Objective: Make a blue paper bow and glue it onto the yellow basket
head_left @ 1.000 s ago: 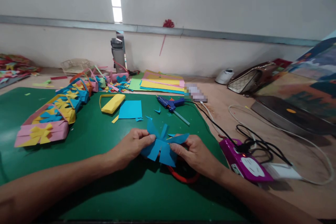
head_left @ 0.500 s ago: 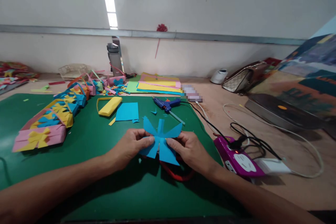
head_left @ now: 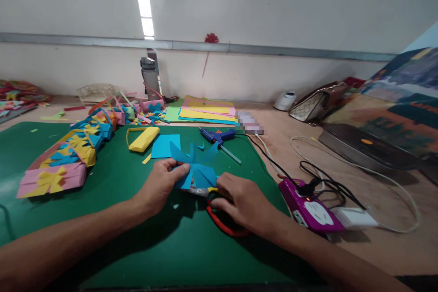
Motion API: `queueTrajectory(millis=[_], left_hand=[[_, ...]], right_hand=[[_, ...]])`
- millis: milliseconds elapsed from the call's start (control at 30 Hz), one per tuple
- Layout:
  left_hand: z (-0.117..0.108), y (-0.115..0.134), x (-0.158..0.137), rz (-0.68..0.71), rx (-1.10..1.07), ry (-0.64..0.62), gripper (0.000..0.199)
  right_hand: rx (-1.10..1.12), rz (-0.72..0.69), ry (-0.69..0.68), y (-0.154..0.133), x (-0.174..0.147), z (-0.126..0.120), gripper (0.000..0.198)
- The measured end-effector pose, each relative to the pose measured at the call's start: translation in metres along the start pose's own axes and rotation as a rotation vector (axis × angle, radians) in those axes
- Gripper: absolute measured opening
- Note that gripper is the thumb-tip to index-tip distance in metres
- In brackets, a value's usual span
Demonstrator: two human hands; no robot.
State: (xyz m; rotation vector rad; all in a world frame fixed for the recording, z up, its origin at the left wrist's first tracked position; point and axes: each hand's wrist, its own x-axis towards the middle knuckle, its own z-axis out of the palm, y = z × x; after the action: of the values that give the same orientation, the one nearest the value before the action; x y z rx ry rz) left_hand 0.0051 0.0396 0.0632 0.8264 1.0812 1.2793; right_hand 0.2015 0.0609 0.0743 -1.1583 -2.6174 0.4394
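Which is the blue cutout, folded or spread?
Spread. The cutout fans out from its middle, gaps showing between its strips; the left hand pinches one side. Fine creases: cannot tell.

The left hand (head_left: 160,187) pinches a slit blue paper piece (head_left: 196,175) between thumb and fingers. The right hand (head_left: 239,196) is at the handle of the scissors (head_left: 226,228), partly beneath the paper. A glue gun (head_left: 216,136) rests beyond, on the green mat (head_left: 119,251).
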Motion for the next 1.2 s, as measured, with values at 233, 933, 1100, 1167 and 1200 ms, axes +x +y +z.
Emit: queueTrajectory(millis=[233, 933, 1100, 1167, 1200], left_hand=[[-0.007, 0.008, 0.009, 0.058, -0.015, 0.14, 0.027], [-0.025, 0.031, 0.004, 0.144, 0.082, 0.223, 0.032], [-0.041, 0.037, 0.005, 0.202, 0.075, 0.295, 0.033], [-0.046, 0.038, 0.005, 0.211, 0.055, 0.319, 0.032], [-0.048, 0.038, 0.006, 0.212, 0.044, 0.326, 0.031]], right_hand=[[-0.339, -0.024, -0.21, 0.0, -0.006, 0.002, 0.026], [0.142, 0.248, 0.242, 0.02, 0.008, -0.012, 0.052], [0.699, 0.394, 0.157, 0.016, 0.024, -0.012, 0.059], [0.771, 0.405, 0.102, 0.008, 0.03, -0.011, 0.064], [0.773, 0.397, 0.084, 0.004, 0.034, -0.011, 0.067]])
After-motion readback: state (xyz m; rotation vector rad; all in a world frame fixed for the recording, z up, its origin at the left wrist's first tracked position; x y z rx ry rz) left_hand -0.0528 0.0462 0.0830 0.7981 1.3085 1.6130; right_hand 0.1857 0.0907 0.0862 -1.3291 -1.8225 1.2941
